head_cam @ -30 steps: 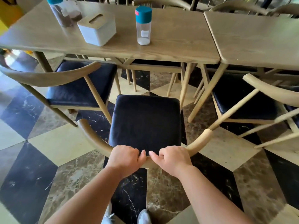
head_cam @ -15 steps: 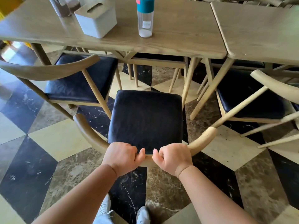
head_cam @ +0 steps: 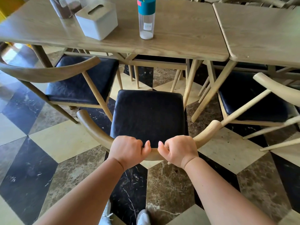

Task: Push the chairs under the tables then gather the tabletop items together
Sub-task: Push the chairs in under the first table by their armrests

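Note:
A wooden chair [head_cam: 148, 117] with a black seat stands in front of me, its seat short of the table edge. My left hand [head_cam: 128, 150] and my right hand [head_cam: 178, 149] both grip the curved backrest at its middle, side by side. On the left wooden table [head_cam: 178, 41] stand a white tissue box [head_cam: 97, 20], a clear shaker with a teal lid [head_cam: 146, 18], and a jar with dark contents [head_cam: 60, 7] cut off at the top.
A second chair [head_cam: 78, 78] stands to the left, partly under the table. A third chair [head_cam: 253, 98] stands to the right at the adjoining table [head_cam: 259, 30]. More chairs sit on the far side. The floor is chequered marble.
The chair has slid forward toward the table with both hands still gripping its backrest. I have stepped closer, so the table and its items appear nearer.

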